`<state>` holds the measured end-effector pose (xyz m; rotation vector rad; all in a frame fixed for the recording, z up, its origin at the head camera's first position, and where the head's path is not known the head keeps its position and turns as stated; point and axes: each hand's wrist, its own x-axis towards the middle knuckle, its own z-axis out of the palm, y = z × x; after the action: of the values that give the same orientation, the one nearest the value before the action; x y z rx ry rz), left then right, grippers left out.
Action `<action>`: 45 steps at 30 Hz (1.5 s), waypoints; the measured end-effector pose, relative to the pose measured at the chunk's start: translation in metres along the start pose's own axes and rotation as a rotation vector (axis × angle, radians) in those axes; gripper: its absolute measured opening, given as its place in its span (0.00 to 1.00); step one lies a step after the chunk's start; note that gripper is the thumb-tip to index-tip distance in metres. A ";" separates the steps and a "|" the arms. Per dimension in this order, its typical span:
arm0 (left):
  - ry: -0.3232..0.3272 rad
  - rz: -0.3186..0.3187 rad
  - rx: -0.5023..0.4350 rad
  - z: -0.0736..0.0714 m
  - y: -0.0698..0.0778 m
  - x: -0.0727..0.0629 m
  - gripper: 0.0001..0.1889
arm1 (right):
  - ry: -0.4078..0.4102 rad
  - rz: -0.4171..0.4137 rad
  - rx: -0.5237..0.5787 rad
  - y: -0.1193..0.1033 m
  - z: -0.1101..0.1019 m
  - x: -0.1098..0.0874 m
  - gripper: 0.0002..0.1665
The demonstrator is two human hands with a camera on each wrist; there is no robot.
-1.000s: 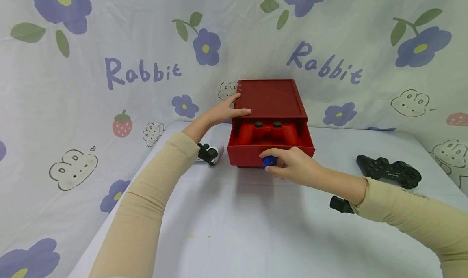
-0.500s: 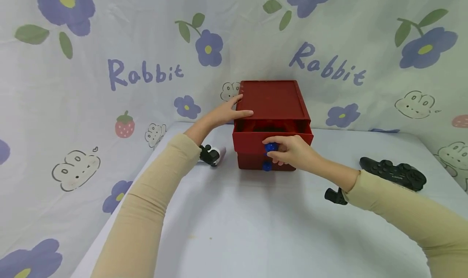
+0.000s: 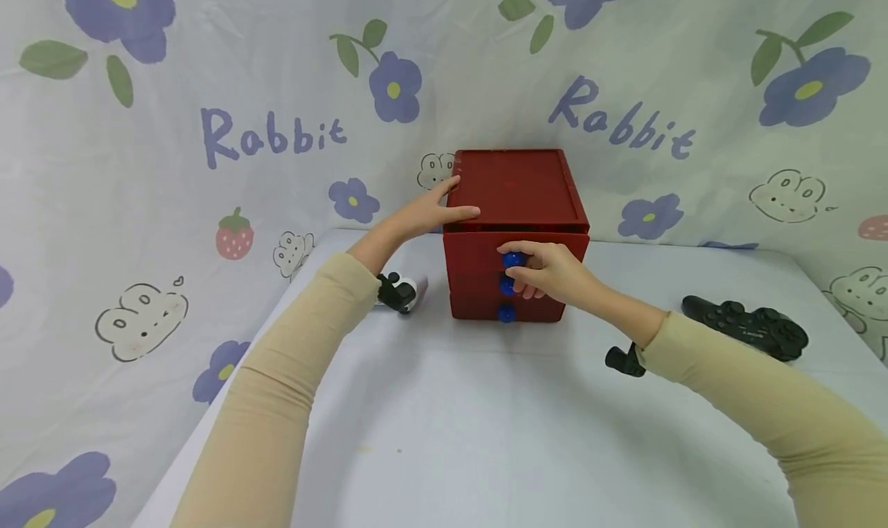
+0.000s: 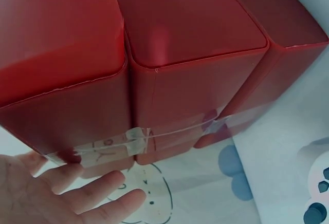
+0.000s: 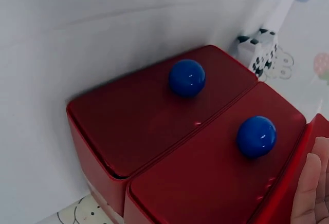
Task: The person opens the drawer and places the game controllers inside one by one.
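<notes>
A red cabinet (image 3: 516, 185) with three stacked drawers stands at the back of the table. My right hand (image 3: 555, 272) pinches the blue knob (image 3: 513, 259) of the top drawer (image 3: 472, 257), which sits nearly flush with a thin dark gap above it. Below are the middle knob (image 5: 256, 136) and the bottom knob (image 5: 187, 78), both on drawers pushed in. My left hand (image 3: 430, 210) rests at the cabinet's upper left edge, thumb on top and fingers spread. In the left wrist view the left hand (image 4: 77, 193) lies beside the cabinet's side. The drawers' contents are hidden.
A black game controller (image 3: 745, 327) lies on the white table (image 3: 444, 435) to the right. Left of the cabinet is a white thing with black parts (image 3: 401, 293), partly behind the left forearm. A patterned cloth (image 3: 277, 73) hangs close behind the cabinet.
My right hand has pushed the top drawer back into the cabinet, hiding the red game controller inside it. The lower knobs have come into view. The left hand has stayed in place.
</notes>
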<state>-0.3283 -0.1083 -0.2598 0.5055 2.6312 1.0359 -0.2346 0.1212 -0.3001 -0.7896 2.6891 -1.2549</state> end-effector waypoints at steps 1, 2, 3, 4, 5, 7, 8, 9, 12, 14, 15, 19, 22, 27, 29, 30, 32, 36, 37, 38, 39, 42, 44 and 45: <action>0.000 -0.002 0.001 0.000 0.000 0.000 0.46 | 0.003 0.002 0.000 0.000 0.000 0.001 0.23; -0.001 -0.006 0.003 0.000 0.000 0.000 0.47 | 0.006 0.004 0.002 0.000 0.000 0.002 0.23; -0.003 -0.007 0.003 0.000 0.000 0.000 0.47 | 0.007 0.009 0.005 0.000 0.000 0.003 0.23; -0.004 -0.010 0.002 0.000 0.000 0.000 0.47 | 0.008 0.012 0.007 0.000 0.000 0.004 0.23; -0.004 -0.008 0.003 -0.001 0.000 -0.001 0.46 | 0.009 0.015 0.009 0.001 0.000 0.005 0.23; -0.004 -0.004 0.001 -0.001 0.001 -0.001 0.46 | 0.014 0.012 0.010 0.003 0.000 0.007 0.23; -0.003 -0.003 -0.001 -0.001 0.001 -0.001 0.46 | 0.016 0.010 0.010 0.004 0.000 0.009 0.23; -0.001 0.000 -0.004 -0.001 0.001 -0.002 0.46 | 0.018 0.008 0.008 0.005 0.000 0.010 0.22; -0.001 0.001 -0.010 -0.001 0.002 -0.003 0.46 | 0.019 0.004 0.006 0.007 -0.002 0.013 0.22; -0.003 0.002 -0.013 -0.001 0.002 -0.003 0.46 | 0.008 0.010 0.008 0.008 -0.003 0.015 0.22; -0.004 0.002 -0.014 -0.001 0.002 -0.004 0.46 | 0.000 0.014 0.012 0.008 -0.004 0.015 0.22; -0.001 0.002 -0.012 -0.001 0.002 -0.003 0.46 | -0.033 0.031 0.038 0.010 -0.007 0.017 0.22; 0.000 -0.002 -0.006 -0.001 0.002 -0.003 0.46 | -0.047 0.049 0.066 0.010 -0.008 0.018 0.22; -0.008 -0.002 -0.005 -0.001 0.001 -0.002 0.46 | -0.056 0.059 0.103 0.010 -0.008 0.017 0.23; -0.008 0.002 -0.007 -0.001 0.001 -0.001 0.46 | -0.052 0.056 0.111 0.008 -0.009 0.016 0.24; -0.008 0.003 -0.008 -0.001 0.001 -0.001 0.46 | -0.050 0.054 0.114 0.008 -0.009 0.016 0.24; -0.011 0.003 -0.004 -0.001 0.001 -0.001 0.47 | -0.044 0.055 0.120 0.008 -0.010 0.015 0.25; -0.012 -0.003 -0.007 -0.001 0.000 -0.001 0.47 | -0.035 0.053 0.130 0.009 -0.011 0.009 0.24; -0.012 -0.003 -0.008 -0.001 0.000 -0.001 0.47 | -0.035 0.054 0.134 0.009 -0.011 0.007 0.23; -0.010 -0.003 -0.012 -0.001 0.000 -0.001 0.47 | -0.037 0.052 0.135 0.009 -0.010 0.004 0.23; -0.008 -0.003 -0.013 -0.001 0.000 -0.001 0.47 | -0.040 0.052 0.137 0.010 -0.009 0.002 0.22; -0.008 -0.002 -0.012 -0.001 0.000 -0.001 0.46 | -0.046 0.059 0.147 0.011 -0.005 -0.004 0.22; -0.008 -0.002 -0.011 -0.001 0.000 -0.001 0.46 | -0.048 0.061 0.145 0.013 -0.001 -0.007 0.22; -0.009 -0.002 -0.009 -0.001 0.000 0.000 0.46 | -0.048 0.062 0.147 0.014 0.000 -0.008 0.22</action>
<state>-0.3283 -0.1093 -0.2595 0.5041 2.6179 1.0423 -0.2337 0.1326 -0.3120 -0.7030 2.5283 -1.3813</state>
